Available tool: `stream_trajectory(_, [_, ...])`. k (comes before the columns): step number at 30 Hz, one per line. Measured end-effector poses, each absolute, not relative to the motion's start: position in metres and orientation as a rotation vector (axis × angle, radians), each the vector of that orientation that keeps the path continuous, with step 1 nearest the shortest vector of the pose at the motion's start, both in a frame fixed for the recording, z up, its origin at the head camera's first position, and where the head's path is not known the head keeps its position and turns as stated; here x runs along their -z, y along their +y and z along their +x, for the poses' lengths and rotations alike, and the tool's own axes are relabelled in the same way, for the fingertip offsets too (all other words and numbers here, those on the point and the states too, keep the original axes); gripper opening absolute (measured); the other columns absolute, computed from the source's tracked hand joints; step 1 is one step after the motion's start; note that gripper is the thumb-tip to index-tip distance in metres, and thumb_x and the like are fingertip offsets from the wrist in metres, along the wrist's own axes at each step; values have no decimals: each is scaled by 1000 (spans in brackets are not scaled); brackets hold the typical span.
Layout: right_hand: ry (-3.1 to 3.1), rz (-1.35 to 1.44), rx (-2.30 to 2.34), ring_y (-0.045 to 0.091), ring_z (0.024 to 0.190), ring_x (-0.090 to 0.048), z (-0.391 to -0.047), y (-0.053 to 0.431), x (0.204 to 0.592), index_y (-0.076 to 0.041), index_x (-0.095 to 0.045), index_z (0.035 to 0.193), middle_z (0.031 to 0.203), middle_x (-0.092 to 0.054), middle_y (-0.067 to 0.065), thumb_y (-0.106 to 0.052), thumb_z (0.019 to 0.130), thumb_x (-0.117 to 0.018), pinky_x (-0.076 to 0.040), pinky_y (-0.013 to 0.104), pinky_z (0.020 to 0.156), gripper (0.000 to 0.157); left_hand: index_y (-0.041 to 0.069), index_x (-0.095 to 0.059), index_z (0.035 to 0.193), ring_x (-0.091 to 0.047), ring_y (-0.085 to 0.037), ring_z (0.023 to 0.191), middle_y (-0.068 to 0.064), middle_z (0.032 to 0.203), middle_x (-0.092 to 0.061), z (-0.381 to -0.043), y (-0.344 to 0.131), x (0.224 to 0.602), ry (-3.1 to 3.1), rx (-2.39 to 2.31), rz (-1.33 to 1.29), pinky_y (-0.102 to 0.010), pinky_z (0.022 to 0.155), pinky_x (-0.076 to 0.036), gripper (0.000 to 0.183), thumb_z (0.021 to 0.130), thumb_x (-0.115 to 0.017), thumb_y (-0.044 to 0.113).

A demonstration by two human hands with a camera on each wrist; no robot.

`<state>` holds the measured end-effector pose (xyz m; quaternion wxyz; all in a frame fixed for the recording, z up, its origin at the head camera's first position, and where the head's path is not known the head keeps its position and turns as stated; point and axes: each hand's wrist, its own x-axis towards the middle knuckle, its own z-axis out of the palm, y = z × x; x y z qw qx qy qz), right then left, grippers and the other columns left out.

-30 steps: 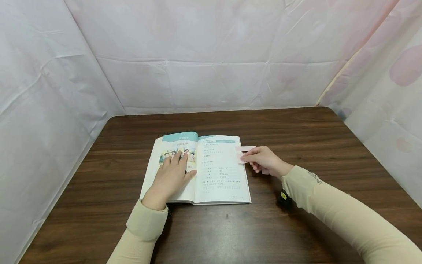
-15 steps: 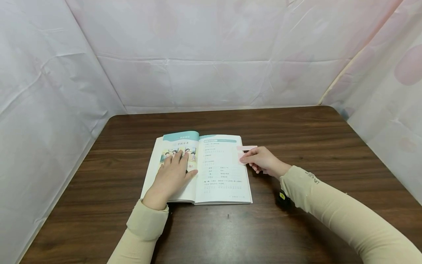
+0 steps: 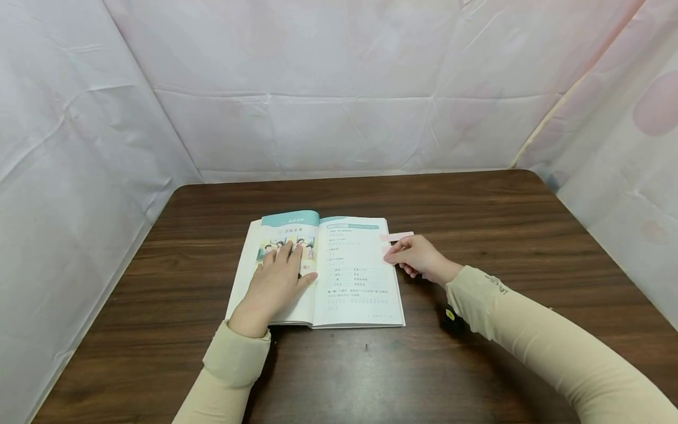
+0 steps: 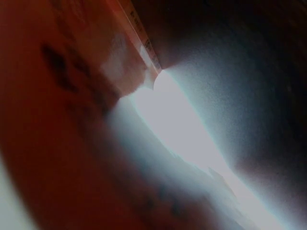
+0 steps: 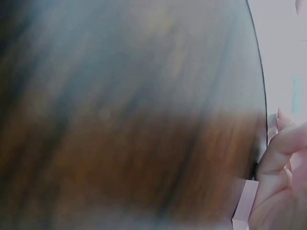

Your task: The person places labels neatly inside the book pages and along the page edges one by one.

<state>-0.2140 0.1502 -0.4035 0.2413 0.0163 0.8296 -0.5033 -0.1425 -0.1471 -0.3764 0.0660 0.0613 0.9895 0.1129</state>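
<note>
As left grip (image 3: 275,280) splays on book (image 3: 352,300) | right grip (image 3: 422,258) pinches pink slip (image 3: 386,252), seemingly paper

The left hand (image 3: 275,284) is laid palm-down with fingers spread, left of the head view's centre, while the right hand (image 3: 422,258) is held pinched right of centre.

A dark wooden table (image 3: 328,383) lies beneath the grip; white sheeting (image 3: 339,135) hangs beyond, pink-spotted cloth (image 3: 620,165) rightward.
</note>
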Motion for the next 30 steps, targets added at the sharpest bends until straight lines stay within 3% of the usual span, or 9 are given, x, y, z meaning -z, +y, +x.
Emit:
stream_trajectory(22, [2261, 48, 1365, 9, 46, -43, -215, 151, 405, -3, -64, 98, 58, -53, 0, -19, 90, -73, -40, 23, 47, 20, 7, -32, 155, -25, -47, 146, -21, 161, -26, -143, -148, 377, 2975, -354, 169, -66, 112, -29, 73, 99, -54, 49])
stream_trajectory(30, [2268, 36, 1361, 10, 46, -43, -214, 153, 406, -4, -63, 94, 55, -50, -3, -20, 82, -82, -38, 24, 46, 27, 7, -32, 155, -25, -47, 145, -20, 161, -27, -143, -148, 376, 2979, -350, 175, -65, 112, -30, 73, 99, -54, 49])
